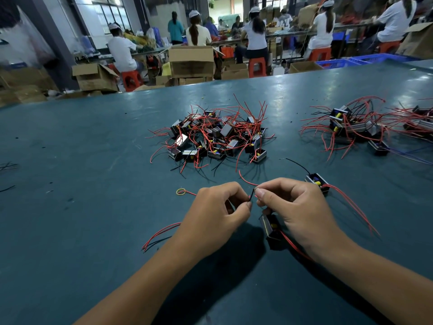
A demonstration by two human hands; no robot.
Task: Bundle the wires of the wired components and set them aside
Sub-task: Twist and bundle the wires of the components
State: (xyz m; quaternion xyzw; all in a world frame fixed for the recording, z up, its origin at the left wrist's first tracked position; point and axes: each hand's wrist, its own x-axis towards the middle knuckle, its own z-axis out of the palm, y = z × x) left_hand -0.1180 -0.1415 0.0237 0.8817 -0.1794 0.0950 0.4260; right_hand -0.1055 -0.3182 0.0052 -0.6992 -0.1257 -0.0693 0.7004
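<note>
**Two hands pinching one black wire over a dark table**

Both forearms enter from 6 o'clock; we count two bare hands. Our left hand (218, 214) has fingers curled, thumb and forefinger pinching the lower end of a short black wire (251, 196). Our right hand (295, 207) is curled too, pinching the top of that same wire between thumb and fingertip, and one wired component (271, 227) sits under its palm at roughly 5 o'clock from the pinch: a small black rectangular box, shiny metal edge, yellow part inside, red leads trailing toward 5 o'clock. We cannot tell which fingers carry it.

Second single component (318, 182) lies on the table (82, 160) at 2 o'clock from the hands, just beside the right knuckles: same black box, yellow and blue bits inside, one thin black lead going to 11 o'clock, red leads running to 4 o'clock.

One yellow rubber band (181, 191), a small loop, lies at 9 o'clock of the left hand, a red wire end touching it. Loose red wires (161, 232) stick out at 8 o'clock from under the left wrist.

Centre pile (216, 137) at 12 o'clock: too tangled to count, well over a dozen boxes, red and black wires splayed. Second pile (356, 125) at 2 o'clock, also uncounted.

Table top is dull teal, matte, scuffed. No readable writing anywhere.

Background at 12 o'clock: several seated workers in white tops, red stools (257, 66), brown cardboard boxes (191, 61), blue crates (365, 59).
</note>
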